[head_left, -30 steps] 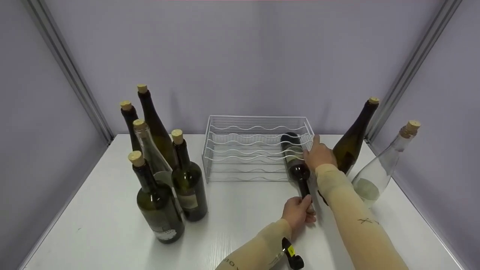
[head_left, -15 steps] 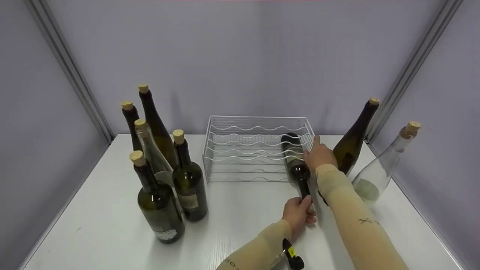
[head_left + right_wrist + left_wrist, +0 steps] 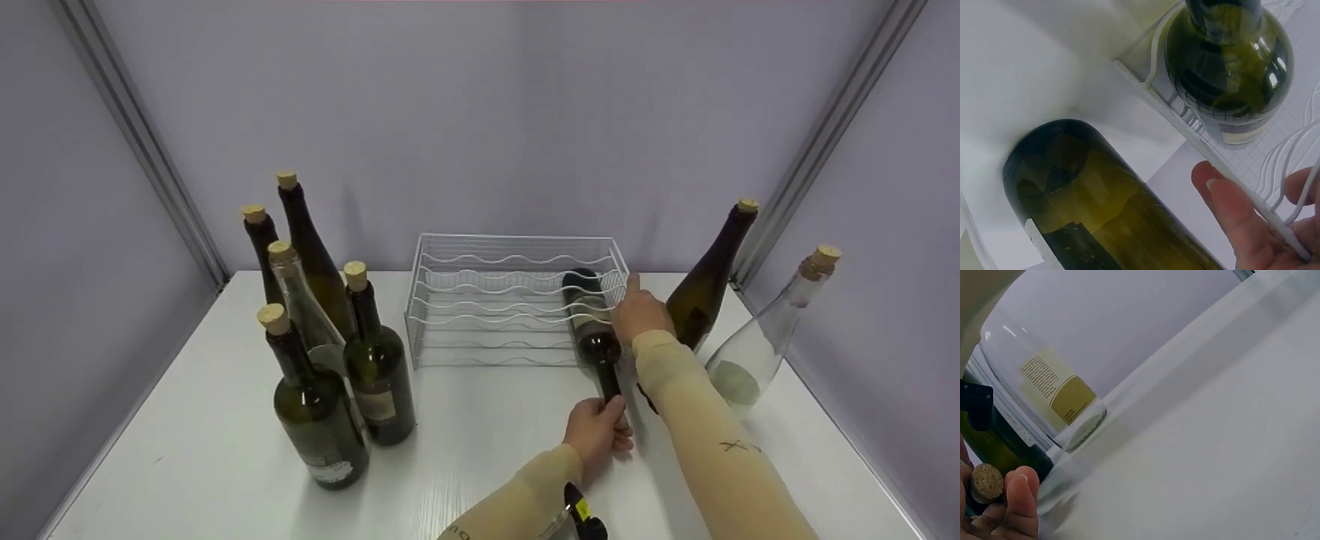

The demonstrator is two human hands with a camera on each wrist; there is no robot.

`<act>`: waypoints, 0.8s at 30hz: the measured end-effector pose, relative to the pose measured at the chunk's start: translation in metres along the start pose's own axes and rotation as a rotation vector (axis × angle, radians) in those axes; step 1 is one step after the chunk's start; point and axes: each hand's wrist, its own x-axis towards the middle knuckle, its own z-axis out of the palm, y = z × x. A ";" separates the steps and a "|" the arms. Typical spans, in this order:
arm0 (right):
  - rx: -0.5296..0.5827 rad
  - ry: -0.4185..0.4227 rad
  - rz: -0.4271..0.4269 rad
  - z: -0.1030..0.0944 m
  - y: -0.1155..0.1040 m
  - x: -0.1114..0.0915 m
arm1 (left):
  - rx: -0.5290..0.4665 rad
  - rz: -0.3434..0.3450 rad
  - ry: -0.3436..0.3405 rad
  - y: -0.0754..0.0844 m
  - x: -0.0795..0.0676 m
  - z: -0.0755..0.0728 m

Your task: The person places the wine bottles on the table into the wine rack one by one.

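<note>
A dark green wine bottle (image 3: 600, 346) lies in the right end of a white wire wine rack (image 3: 517, 237), its neck pointing toward me. My left hand (image 3: 591, 435) grips that neck near its mouth; in the left wrist view the cork (image 3: 987, 484) shows between thumb and fingers. My right hand (image 3: 642, 313) holds the rack's right side. Seen from the right wrist, fingers and thumb lie on either side of the white side rail (image 3: 1185, 132), beside the bottle's shoulder (image 3: 1230, 73).
Several corked bottles stand at the left, the nearest a dark one (image 3: 319, 412). Close to my right forearm stand a dark bottle (image 3: 701, 289) and a clear bottle (image 3: 757, 345). Grey walls (image 3: 480, 112) enclose the white table (image 3: 187, 450) at the back and sides.
The head view has shifted very slightly. Both hands, the bottle and the rack stay practically where they were.
</note>
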 end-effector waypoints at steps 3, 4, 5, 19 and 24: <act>0.000 -0.001 0.004 0.000 0.000 0.001 | -0.007 0.009 0.001 -0.001 0.001 0.001; -0.003 -0.003 0.003 0.000 0.001 0.001 | -0.005 0.010 0.003 -0.002 0.001 0.001; -0.006 -0.003 0.002 0.000 0.001 0.001 | -0.004 0.012 0.006 -0.002 0.001 0.001; -0.008 -0.007 0.003 0.003 0.001 0.001 | 0.070 0.035 -0.003 -0.003 0.000 -0.001; 0.002 -0.004 0.007 0.003 0.002 0.001 | 0.076 0.040 0.002 -0.002 -0.001 0.000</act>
